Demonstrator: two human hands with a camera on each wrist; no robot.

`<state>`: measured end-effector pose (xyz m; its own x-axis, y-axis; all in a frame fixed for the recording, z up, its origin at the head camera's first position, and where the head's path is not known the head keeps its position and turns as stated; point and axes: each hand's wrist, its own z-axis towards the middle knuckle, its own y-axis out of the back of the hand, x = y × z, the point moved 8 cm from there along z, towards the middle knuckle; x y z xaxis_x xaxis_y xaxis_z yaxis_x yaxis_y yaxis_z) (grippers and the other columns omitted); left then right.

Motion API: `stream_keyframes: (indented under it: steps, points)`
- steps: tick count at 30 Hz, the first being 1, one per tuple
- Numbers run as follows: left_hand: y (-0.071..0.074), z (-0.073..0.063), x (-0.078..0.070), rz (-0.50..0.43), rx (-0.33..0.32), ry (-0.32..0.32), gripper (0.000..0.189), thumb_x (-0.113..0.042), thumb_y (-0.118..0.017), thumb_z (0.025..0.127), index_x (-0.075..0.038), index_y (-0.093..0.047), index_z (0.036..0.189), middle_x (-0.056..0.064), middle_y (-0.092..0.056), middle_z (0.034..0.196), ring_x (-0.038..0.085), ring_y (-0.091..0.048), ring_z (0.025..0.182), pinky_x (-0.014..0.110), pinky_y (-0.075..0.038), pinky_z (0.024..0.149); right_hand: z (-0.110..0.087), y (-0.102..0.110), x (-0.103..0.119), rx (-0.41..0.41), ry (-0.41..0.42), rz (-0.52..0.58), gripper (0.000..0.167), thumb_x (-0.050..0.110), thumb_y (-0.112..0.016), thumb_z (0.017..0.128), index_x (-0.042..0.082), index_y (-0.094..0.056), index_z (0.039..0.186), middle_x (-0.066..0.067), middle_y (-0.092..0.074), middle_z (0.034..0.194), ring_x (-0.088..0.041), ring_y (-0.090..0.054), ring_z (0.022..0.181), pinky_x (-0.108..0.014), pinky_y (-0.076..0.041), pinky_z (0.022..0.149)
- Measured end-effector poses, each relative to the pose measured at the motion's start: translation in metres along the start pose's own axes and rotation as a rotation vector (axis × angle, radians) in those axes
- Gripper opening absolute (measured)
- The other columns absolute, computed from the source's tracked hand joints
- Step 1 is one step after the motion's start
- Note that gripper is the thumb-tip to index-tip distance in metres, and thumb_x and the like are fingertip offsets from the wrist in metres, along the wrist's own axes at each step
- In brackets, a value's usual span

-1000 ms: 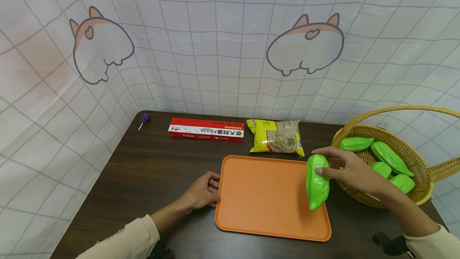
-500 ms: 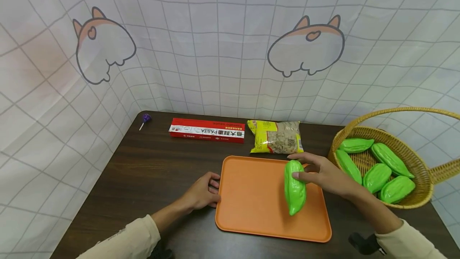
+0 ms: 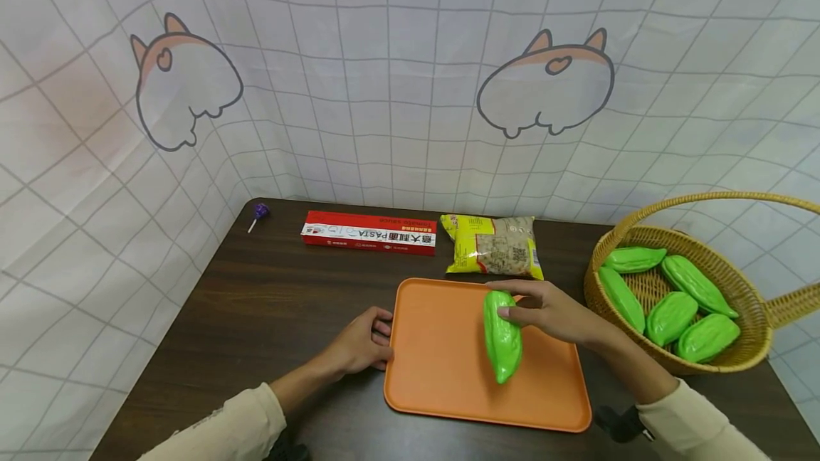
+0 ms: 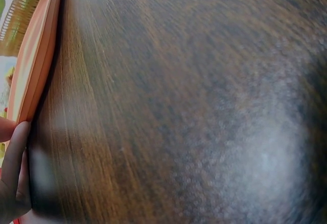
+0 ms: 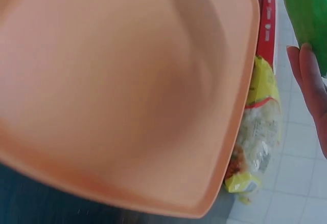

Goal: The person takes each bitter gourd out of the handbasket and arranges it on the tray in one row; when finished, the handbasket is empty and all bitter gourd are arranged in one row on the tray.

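Over the tray (image 3: pixel 438 358), the right hand (image 3: pixel 541 310) pinches a gourd (image 3: pixel 502 341) between thumb and fingers, parted only by its thickness; the gourd hangs from them, tip down, above the tray's surface. At the tray's left edge, the left hand (image 3: pixel 360 342) has bent fingers touching the rim; whether they grip it I cannot tell. Right of the tray is a basket (image 3: pixel 759 322); behind the tray lies a bag (image 3: pixel 495 246).
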<state>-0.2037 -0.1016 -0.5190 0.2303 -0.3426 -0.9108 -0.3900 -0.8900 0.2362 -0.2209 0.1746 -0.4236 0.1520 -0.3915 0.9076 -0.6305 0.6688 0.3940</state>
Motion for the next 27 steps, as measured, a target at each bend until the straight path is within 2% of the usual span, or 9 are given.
stream_keyframes:
  steps: [9, 14, 23, 27]
  points:
    - [0.000, -0.001, 0.000, 0.003, 0.006, -0.005, 0.065, 0.007, -0.074, 0.073, 0.003, -0.047, 0.133, 0.016, -0.054, 0.110, 0.018, -0.063, 0.087, 0.035, -0.064, 0.062, 0.018, -0.017, -0.010, 0.067, -0.042, 0.048, 0.054, 0.024, -0.061, 0.101, 0.007, -0.045, 0.150, -0.023, -0.042, 0.149, -0.031, -0.066, 0.111, -0.034, -0.061, 0.086]
    - [0.000, -0.001, 0.001, 0.005, 0.003, -0.010, 0.065, 0.007, -0.073, 0.073, 0.003, -0.048, 0.133, 0.016, -0.054, 0.110, 0.018, -0.063, 0.087, 0.035, -0.064, 0.062, 0.027, -0.025, -0.012, 0.081, -0.057, 0.062, 0.057, 0.025, -0.065, 0.098, 0.005, -0.047, 0.148, -0.020, -0.048, 0.144, -0.029, -0.066, 0.111, -0.036, -0.061, 0.087]
    - [0.001, 0.000, 0.001, 0.017, -0.006, -0.019, 0.064, 0.006, -0.075, 0.073, 0.003, -0.049, 0.132, 0.015, -0.055, 0.109, 0.017, -0.063, 0.087, 0.036, -0.064, 0.061, 0.044, -0.029, -0.010, 0.064, -0.006, -0.010, 0.055, 0.026, -0.068, 0.096, 0.010, -0.051, 0.146, -0.014, -0.053, 0.145, -0.027, -0.065, 0.112, -0.036, -0.059, 0.087]
    - [0.002, 0.000, 0.001, 0.018, -0.009, -0.016, 0.064, 0.006, -0.075, 0.073, 0.002, -0.049, 0.131, 0.015, -0.055, 0.109, 0.017, -0.063, 0.087, 0.035, -0.064, 0.061, 0.052, -0.031, -0.014, 0.066, -0.010, -0.018, 0.056, 0.027, -0.068, 0.095, 0.011, -0.051, 0.147, -0.013, -0.054, 0.143, -0.028, -0.064, 0.112, -0.037, -0.058, 0.086]
